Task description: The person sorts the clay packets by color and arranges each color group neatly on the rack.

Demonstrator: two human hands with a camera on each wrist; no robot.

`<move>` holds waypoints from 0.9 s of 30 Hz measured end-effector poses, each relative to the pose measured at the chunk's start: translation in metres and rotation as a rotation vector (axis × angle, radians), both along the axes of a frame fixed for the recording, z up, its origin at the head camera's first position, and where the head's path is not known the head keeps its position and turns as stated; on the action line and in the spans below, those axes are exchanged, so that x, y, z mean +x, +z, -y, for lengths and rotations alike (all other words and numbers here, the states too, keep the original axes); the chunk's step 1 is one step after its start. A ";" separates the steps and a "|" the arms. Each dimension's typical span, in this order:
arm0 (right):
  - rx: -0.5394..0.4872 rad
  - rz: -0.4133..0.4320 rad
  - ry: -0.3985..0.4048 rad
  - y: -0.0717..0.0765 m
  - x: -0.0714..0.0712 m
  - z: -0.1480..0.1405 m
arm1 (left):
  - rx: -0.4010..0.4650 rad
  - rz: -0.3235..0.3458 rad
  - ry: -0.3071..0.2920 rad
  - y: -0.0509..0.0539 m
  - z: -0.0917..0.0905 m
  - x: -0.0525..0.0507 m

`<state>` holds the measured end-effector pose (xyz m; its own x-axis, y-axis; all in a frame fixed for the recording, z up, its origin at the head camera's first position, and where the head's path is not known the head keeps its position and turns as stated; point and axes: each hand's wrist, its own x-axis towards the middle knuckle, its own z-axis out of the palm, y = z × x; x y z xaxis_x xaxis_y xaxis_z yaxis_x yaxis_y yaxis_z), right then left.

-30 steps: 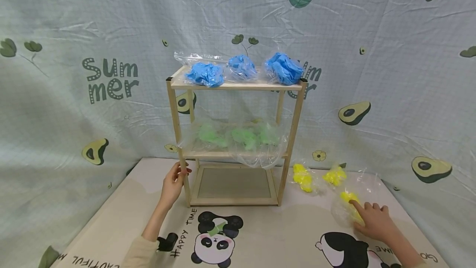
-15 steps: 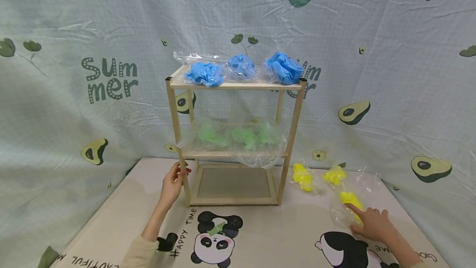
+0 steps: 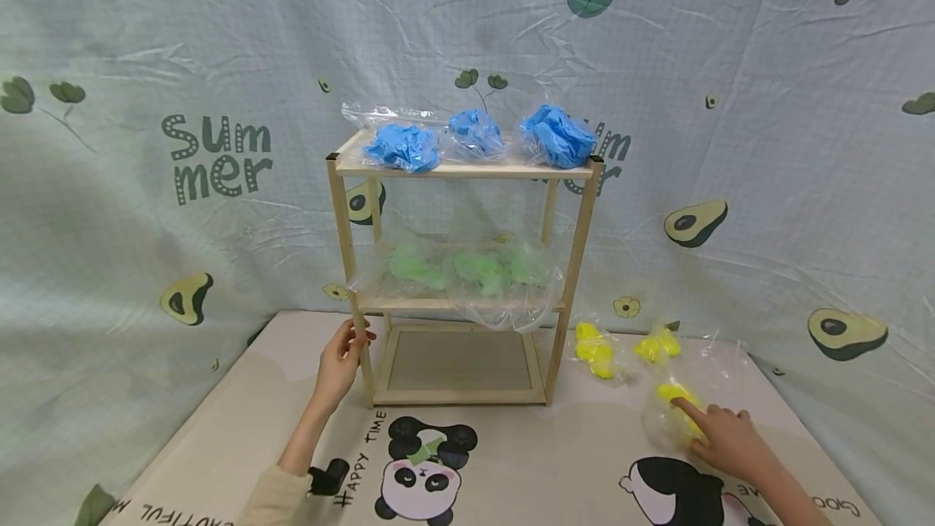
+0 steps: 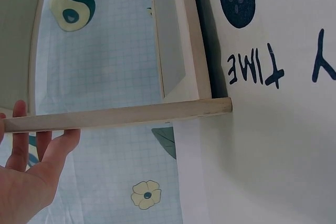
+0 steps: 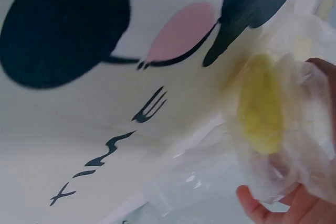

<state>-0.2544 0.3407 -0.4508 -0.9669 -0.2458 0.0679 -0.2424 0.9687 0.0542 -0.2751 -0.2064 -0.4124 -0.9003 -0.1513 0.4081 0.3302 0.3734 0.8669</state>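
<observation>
My left hand (image 3: 340,360) grips the front left post (image 4: 121,116) of a wooden shelf rack (image 3: 460,398), with fingers on both sides of the wood in the left wrist view. At the right of the table, my right hand (image 3: 726,438) holds a clear plastic bag with crumpled yellow material (image 3: 675,394); in the right wrist view the yellow clump (image 5: 261,106) shows through the film beside the fingers. Two similar bags, a left one (image 3: 595,350) and a right one (image 3: 657,345), lie behind it, near the rack's right side.
Three bags of blue crumpled material (image 3: 405,147) sit on the top shelf. Bags with green material (image 3: 482,270) fill the middle shelf, film hanging over its front edge. The bottom shelf (image 3: 460,360) is a framed grey panel. A printed cloth (image 3: 248,242) hangs behind.
My right hand has shifted slightly left, and the yellow bag has moved left with it. The left hand has stayed on the post.
</observation>
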 end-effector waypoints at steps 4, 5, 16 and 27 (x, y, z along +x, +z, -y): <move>0.005 -0.019 0.023 0.005 0.005 0.009 | -0.004 -0.003 0.002 0.000 0.000 0.000; 0.007 -0.020 0.029 0.007 0.007 0.011 | -0.004 -0.003 0.002 -0.001 0.000 0.000; -0.017 -0.269 0.171 0.010 0.021 0.033 | -0.007 -0.013 0.013 -0.001 0.000 -0.001; -0.103 -0.445 0.353 0.010 0.030 0.064 | 0.001 -0.006 0.013 -0.001 0.000 -0.001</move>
<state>-0.2246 0.2770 -0.4410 -0.7006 -0.5188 0.4899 -0.5275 0.8389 0.1341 -0.2762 -0.2063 -0.4136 -0.8960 -0.1633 0.4129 0.3302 0.3765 0.8656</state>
